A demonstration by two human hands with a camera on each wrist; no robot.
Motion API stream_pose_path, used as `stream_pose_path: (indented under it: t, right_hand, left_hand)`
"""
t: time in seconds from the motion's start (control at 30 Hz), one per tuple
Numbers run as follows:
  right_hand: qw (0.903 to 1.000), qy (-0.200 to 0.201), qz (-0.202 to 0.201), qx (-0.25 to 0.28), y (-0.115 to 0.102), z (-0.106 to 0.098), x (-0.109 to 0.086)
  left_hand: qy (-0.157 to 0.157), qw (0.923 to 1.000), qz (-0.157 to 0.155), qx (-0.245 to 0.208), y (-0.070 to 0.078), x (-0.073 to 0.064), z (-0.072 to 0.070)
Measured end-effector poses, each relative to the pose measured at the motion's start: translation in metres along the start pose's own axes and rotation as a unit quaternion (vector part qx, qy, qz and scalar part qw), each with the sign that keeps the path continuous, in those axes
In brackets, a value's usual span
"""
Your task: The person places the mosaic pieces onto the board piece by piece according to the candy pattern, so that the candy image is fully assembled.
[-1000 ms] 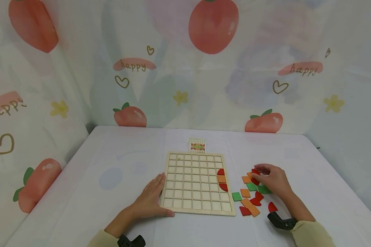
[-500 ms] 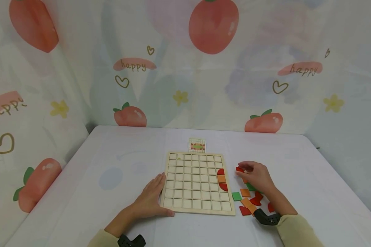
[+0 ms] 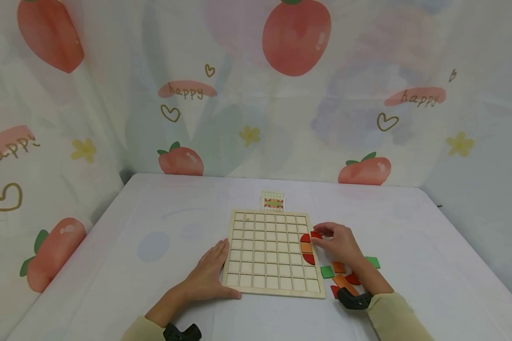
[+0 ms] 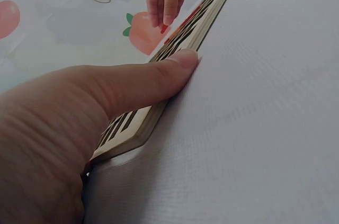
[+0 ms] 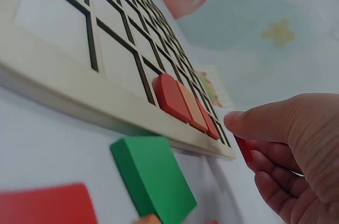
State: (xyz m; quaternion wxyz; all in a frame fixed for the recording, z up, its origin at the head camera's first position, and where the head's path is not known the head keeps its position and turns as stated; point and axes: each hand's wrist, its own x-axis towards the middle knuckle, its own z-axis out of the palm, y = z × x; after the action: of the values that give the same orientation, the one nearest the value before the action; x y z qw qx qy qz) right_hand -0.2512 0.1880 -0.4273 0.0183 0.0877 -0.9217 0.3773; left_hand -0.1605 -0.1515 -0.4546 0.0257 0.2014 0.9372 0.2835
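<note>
From my station, I read the grid board [image 3: 277, 293] as pale, smooth, matt wood. The red piece [image 5: 242, 149] and the green block [image 5: 159, 181] look coated, smooth-faced with a soft sheen. The card [image 3: 273, 201], nearer the far edge of the tablecloth [image 3: 435, 270] than the board, looks like paper. I see finely textured, matt fabric out to the cloth's far corners. The wrist units [image 3: 354, 299] look like black plastic; the sleeves [image 3: 397, 317], matt cloth.

a pale wooden grid board [image 3: 260, 256] lies flat, the left hand [image 3: 206, 274] touching its left side; an orange square [image 3: 306, 247] sits between two rounded red tiles [image 3: 309, 258] in its right column. the right hand [image 3: 338, 242] pinches a red piece [image 3: 315, 235] nearby.
</note>
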Motion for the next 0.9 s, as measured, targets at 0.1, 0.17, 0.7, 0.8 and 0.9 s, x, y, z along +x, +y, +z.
stream_pose_path:
  t: [0.1, 0.17, 0.7, 0.8, 0.9]
  right_hand:
    - [0.9999, -0.009, 0.003, 0.009, -0.001, 0.004, 0.001]
    - [0.9998, -0.014, 0.007, 0.010, -0.002, 0.006, 0.002]
    - [0.9987, -0.032, -0.040, -0.005, -0.020, 0.023, 0.004]
    - [0.9980, -0.035, -0.050, -0.013, -0.022, 0.024, 0.005]
    - [0.9969, -0.038, -0.065, -0.023, -0.023, 0.026, 0.007]
  left_hand:
    - [0.000, 1.0000, 0.001, -0.003, 0.000, 0.000, 0.000]
    - [-0.001, 1.0000, 0.000, -0.004, 0.000, 0.000, 0.000]
    - [-0.002, 1.0000, -0.007, 0.002, 0.000, 0.000, 0.001]
    - [-0.003, 1.0000, -0.007, 0.003, -0.001, 0.000, 0.001]
    - [-0.002, 1.0000, -0.005, 0.005, -0.001, 0.000, 0.001]
